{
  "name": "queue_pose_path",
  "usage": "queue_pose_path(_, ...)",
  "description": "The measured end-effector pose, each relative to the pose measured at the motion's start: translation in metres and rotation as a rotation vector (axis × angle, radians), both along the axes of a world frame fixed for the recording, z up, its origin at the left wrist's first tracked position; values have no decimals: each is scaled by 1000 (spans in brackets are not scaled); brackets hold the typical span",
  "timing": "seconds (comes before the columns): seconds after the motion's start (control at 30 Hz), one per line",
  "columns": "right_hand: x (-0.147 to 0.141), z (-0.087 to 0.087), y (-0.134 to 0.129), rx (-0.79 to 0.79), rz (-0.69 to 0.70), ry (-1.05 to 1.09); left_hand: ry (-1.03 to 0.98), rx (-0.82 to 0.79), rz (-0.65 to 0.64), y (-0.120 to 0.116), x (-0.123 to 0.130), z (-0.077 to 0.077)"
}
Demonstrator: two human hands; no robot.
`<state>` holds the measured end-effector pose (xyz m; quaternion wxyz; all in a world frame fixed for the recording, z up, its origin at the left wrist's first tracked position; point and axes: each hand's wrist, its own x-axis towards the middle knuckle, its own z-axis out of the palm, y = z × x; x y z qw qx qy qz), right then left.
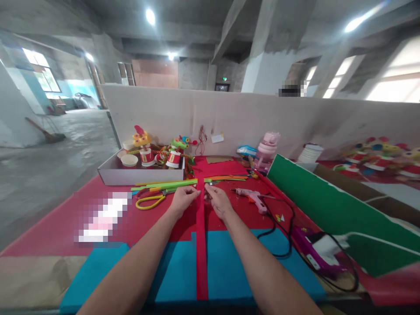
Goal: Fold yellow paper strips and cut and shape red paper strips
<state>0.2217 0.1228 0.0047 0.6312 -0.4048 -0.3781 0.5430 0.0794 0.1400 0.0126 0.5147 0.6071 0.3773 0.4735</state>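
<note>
A long red strip [201, 262] runs from the front edge of the table up between my hands, over a blue sheet [177, 271] and the red table covering. My left hand [185, 199] is closed in a pinch at the strip's left edge. Opposite it, my right hand [217, 200] has its fingers bent together at the right edge, the tips partly hidden. Just beyond the hands lie several green and yellow strips [170, 185] and orange strips [226, 178]. Yellow-handled scissors [151, 202] rest left of my left hand, and a pink glue gun [254, 197] lies right of my right hand.
A white box [141, 176] with paper cups and dragon-like figures stands at the back left. On the right are a green panel [315, 210], a purple power strip [318, 251] and looping black cable. A pink bottle [267, 151] stands by the white partition [157, 109].
</note>
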Motion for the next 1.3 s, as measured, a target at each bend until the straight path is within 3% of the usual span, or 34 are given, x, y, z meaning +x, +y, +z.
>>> queue_pose_path(0.2, -2, 1, -4, -63, 9, -9, 41, 16, -35, 0, 1, -2)
queue_pose_path(0.4, 0, -7, 2, 1, -45, -80, 37, -15, -82, 0, 0, -3)
queue_pose_path(0.53, -1, -5, 0, 4, -138, -190, -65, -66, -125, 1, 0, -3)
queue_pose_path(0.7, -3, -3, -3, 99, -133, -387, -183, -112, -57, 5, 0, -4)
queue_pose_path(0.83, -8, -7, -4, 136, -33, -422, -214, -120, -12, 8, -1, -8)
queue_pose_path(0.97, -15, -7, -8, -8, 192, -156, -238, -121, 93, 8, -2, -8)
queue_pose_path(1.07, -17, -3, -12, -143, 375, -8, -233, -133, 96, 6, -3, -6)
queue_pose_path(1.3, -16, -3, -15, -211, 426, 79, -180, -128, 110, 7, -5, -7)
